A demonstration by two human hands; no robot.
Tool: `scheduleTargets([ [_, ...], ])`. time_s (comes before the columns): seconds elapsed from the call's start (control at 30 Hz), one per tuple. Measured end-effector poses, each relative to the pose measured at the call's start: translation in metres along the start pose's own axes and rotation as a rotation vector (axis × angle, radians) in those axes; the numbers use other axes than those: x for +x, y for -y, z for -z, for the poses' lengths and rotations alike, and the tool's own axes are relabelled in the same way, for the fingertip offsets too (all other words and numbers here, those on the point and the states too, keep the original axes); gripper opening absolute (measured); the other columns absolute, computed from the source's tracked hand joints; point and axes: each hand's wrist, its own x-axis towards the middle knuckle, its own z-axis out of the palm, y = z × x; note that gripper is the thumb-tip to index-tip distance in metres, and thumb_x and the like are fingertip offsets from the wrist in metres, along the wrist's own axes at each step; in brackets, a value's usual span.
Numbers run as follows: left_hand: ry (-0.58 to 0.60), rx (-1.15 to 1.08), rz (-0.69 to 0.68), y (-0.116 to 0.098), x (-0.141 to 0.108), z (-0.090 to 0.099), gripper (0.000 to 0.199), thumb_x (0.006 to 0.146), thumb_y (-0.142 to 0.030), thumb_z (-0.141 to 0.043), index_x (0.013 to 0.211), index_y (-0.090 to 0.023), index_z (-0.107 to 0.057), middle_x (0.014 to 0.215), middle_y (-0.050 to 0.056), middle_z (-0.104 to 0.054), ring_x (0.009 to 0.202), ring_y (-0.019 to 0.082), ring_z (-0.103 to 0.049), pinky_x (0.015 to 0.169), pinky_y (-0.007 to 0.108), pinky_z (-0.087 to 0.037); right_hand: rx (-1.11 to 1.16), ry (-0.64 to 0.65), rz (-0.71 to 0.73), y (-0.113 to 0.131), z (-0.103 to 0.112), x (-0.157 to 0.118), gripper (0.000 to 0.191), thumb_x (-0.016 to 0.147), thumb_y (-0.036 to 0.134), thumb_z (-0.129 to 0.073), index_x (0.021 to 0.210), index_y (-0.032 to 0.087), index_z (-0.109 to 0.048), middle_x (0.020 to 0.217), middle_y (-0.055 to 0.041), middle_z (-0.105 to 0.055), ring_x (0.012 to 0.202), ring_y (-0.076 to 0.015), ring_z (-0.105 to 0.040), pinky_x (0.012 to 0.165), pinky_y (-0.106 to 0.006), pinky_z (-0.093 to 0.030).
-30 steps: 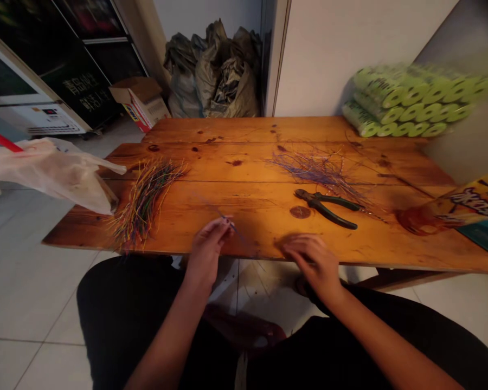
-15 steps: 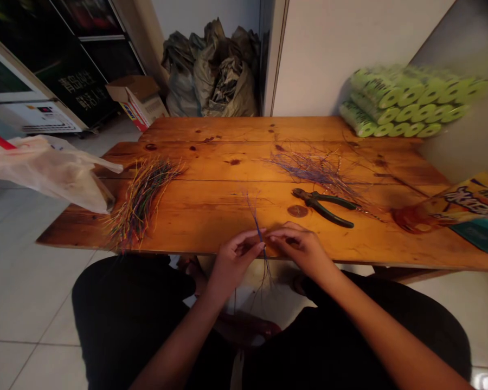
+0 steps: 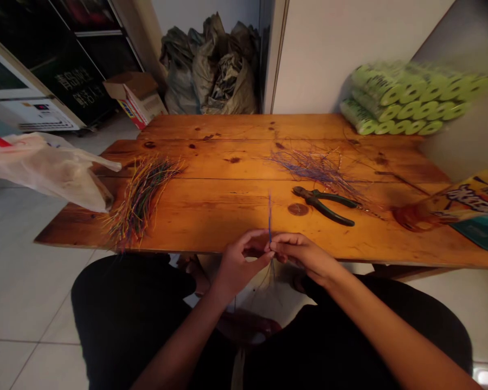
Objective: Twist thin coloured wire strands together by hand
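Observation:
Between my hands, over the table's near edge, stands a thin bundle of blue wires (image 3: pixel 270 225), its strands fanning out above and below my fingers. My left hand (image 3: pixel 244 262) pinches it from the left. From the right, the thumb and fingers of my right hand (image 3: pixel 303 253) close on the same spot, fingertips touching the left ones. Just beyond my right hand lie pliers (image 3: pixel 323 206) with dark green handles. A loose heap of bluish wires (image 3: pixel 313 167) lies behind them. Off to the left rests a thick bunch of multicoloured wires (image 3: pixel 146 197).
The wooden table (image 3: pixel 211 208) spans the view. A plastic bag (image 3: pixel 61 168) overhangs its left end. At right are a yellow-labelled container (image 3: pixel 463 203) and a teal object (image 3: pixel 482 232). Green-wrapped rolls (image 3: pixel 406 100) are stacked at the back right; sacks (image 3: pixel 213 70) stand behind the table.
My right hand has come in to the left and closed on the blue wires. The bundle has shifted slightly right and turned more upright, with my left hand moving along.

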Motion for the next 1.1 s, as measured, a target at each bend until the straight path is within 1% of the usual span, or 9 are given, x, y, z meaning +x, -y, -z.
scheduleTargets([
  [0.17, 0.164, -0.02, 0.024, -0.005, 0.0, 0.013, 0.036, 0.07, -0.027, -0.067, 0.106, -0.021, -0.061, 0.092, 0.004, -0.067, 0.085, 0.016, -0.062, 0.082, 0.031, -0.047, 0.032, -0.002, -0.014, -0.001, 0.002, 0.0, 0.013, 0.071, 0.03, -0.068, 0.071, 0.017, -0.069, 0.067, 0.0017, -0.057, 0.055, -0.0059, -0.04, 0.052, -0.02, -0.031],
  [0.27, 0.26, -0.064, 0.05, -0.002, 0.002, 0.023, 0.03, 0.069, -0.03, -0.069, 0.098, -0.022, -0.065, 0.095, 0.005, -0.067, 0.089, 0.017, -0.061, 0.083, 0.033, -0.046, -0.006, 0.077, -0.044, 0.0, 0.003, -0.002, 0.011, 0.07, 0.028, -0.068, 0.067, 0.017, -0.068, 0.063, 0.003, -0.055, 0.053, -0.005, -0.041, 0.049, -0.019, -0.031],
  [0.37, 0.329, -0.048, 0.033, 0.0, 0.004, 0.028, 0.022, 0.065, -0.028, -0.073, 0.084, -0.02, -0.067, 0.088, 0.004, -0.066, 0.085, 0.017, -0.061, 0.081, 0.032, -0.047, -0.061, 0.184, -0.13, 0.002, 0.003, -0.005, 0.013, 0.072, 0.028, -0.066, 0.067, 0.016, -0.067, 0.059, 0.004, -0.053, 0.047, -0.0035, -0.038, 0.043, -0.018, -0.028],
  [0.47, 0.372, -0.042, 0.003, 0.001, 0.004, 0.029, 0.019, 0.063, -0.025, -0.074, 0.079, -0.019, -0.065, 0.08, 0.002, -0.064, 0.078, 0.014, -0.06, 0.076, 0.029, -0.046, -0.088, 0.224, -0.173, 0.003, 0.002, -0.007, 0.013, 0.074, 0.028, -0.064, 0.07, 0.015, -0.067, 0.061, 0.0033, -0.056, 0.044, -0.0025, -0.038, 0.04, -0.017, -0.027],
  [0.6, 0.336, -0.087, -0.016, 0.005, 0.003, 0.026, 0.018, 0.062, -0.022, -0.075, 0.075, -0.019, -0.063, 0.075, -0.001, -0.061, 0.073, 0.012, -0.057, 0.07, 0.025, -0.043, -0.098, 0.209, -0.18, 0.003, 0.0, -0.008, 0.015, 0.072, 0.028, -0.066, 0.067, 0.014, -0.065, 0.061, 0.0023, -0.058, 0.045, -0.0034, -0.044, 0.041, -0.017, -0.032],
  [0.73, 0.353, -0.149, 0.047, 0.009, 0.003, 0.023, 0.017, 0.061, -0.023, -0.076, 0.067, -0.017, -0.061, 0.07, -0.002, -0.057, 0.067, 0.011, -0.054, 0.065, 0.024, -0.041, -0.097, 0.218, -0.192, 0.002, 0.0, -0.01, 0.014, 0.071, 0.027, -0.065, 0.067, 0.013, -0.066, 0.061, 0.0014, -0.059, 0.045, -0.003, -0.042, 0.041, -0.017, -0.03],
  [0.83, 0.354, -0.155, 0.065, 0.011, 0.004, 0.021, 0.018, 0.061, -0.024, -0.076, 0.062, -0.016, -0.059, 0.067, -0.002, -0.055, 0.065, 0.011, -0.052, 0.063, 0.023, -0.039, -0.093, 0.208, -0.173, 0.001, 0.001, -0.011, 0.013, 0.072, 0.025, -0.065, 0.068, 0.013, -0.067, 0.061, 0.0011, -0.06, 0.049, -0.0034, -0.041, 0.044, -0.018, -0.029],
  [1.0, 0.211, -0.161, 0.016, 0.014, 0.004, 0.014, 0.018, 0.063, -0.025, -0.074, 0.064, -0.017, -0.058, 0.064, -0.003, -0.051, 0.063, 0.009, -0.049, 0.06, 0.022, -0.038, -0.032, 0.18, -0.118, -0.001, 0.004, -0.013, 0.007, 0.072, 0.021, -0.066, 0.073, 0.015, -0.069, 0.066, 0.0017, -0.061, 0.06, -0.0055, -0.048, 0.058, -0.02, -0.036],
  [1.1, 0.116, -0.138, -0.049, 0.015, 0.003, 0.009, 0.018, 0.066, -0.027, -0.072, 0.064, -0.017, -0.057, 0.066, -0.003, -0.052, 0.064, 0.009, -0.05, 0.061, 0.022, -0.039, 0.032, 0.142, -0.078, -0.002, 0.006, -0.014, 0.012, 0.072, 0.02, -0.067, 0.083, 0.016, -0.067, 0.068, 0.0024, -0.062, 0.063, -0.0062, -0.052, 0.061, -0.02, -0.038],
])
